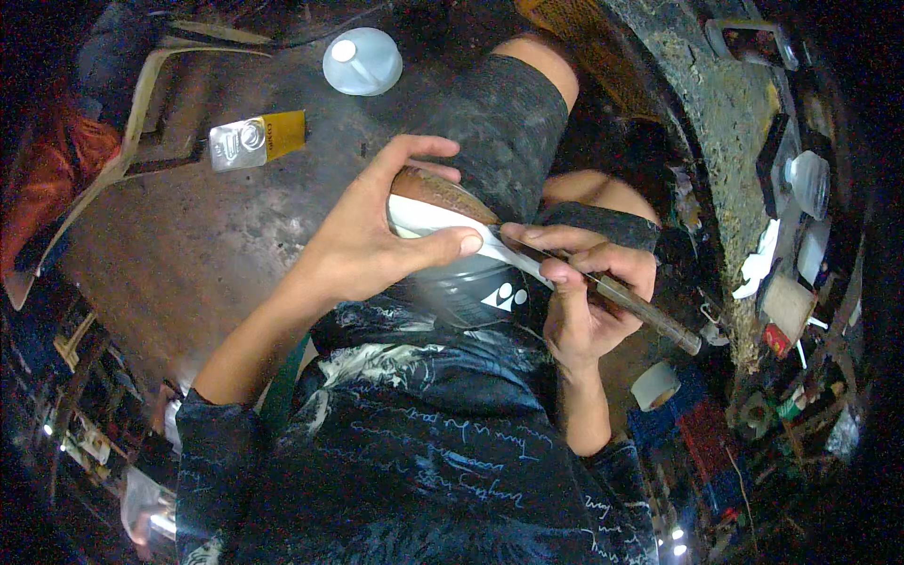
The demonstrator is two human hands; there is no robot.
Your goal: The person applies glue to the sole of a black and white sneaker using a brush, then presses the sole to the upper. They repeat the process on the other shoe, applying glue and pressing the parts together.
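Above my lap I hold a white shoe (424, 216) with a brown sole face (438, 193) turned up and away from me. My left hand (381, 231) grips its broad end, thumb along the white side and fingers curled round the far edge. My right hand (603, 297) is closed round a slim tool with a long brownish handle (650, 315) that points down to the right. The tool's dark working end meets the shoe's narrow end; my fingers partly hide it, and I cannot tell whether it is a knife. My right thumb presses near the white tip.
A translucent jug (372, 71) and a silver-and-yellow packet (259, 140) rest on the brown surface ahead. Along the right runs a rough grey ledge (692, 89) with a dark rectangular object (753, 44) and a clear container (810, 185). A pale roll (655, 386) lies at lower right.
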